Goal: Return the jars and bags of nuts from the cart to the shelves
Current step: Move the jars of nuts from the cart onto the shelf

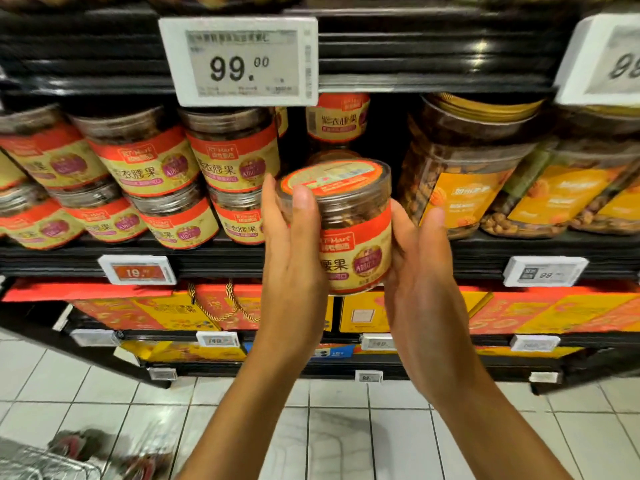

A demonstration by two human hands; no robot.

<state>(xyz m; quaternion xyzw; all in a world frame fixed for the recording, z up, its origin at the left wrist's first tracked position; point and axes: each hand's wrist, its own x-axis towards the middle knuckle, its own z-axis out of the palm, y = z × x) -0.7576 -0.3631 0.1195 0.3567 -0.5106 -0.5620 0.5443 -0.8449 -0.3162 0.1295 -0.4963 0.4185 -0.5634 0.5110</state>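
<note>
Left hand [294,237] and right hand [424,268] grip the nut jar [351,216] from either side, fingers hidden behind it, just before the shelf [478,261] front edge; the cart [38,460] is blurred and cut off.

jar [349,230]: clear plastic, red-and-cream label, lid on | pose: near upright, lid uppermost | location: raised before gap on shelf [221,261], right of matching jars [145,157] stacked two high

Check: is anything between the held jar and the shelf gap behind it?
Nothing visible. The left hand and right hand hold the jar just before the gap; more jars sit at its back.
</note>
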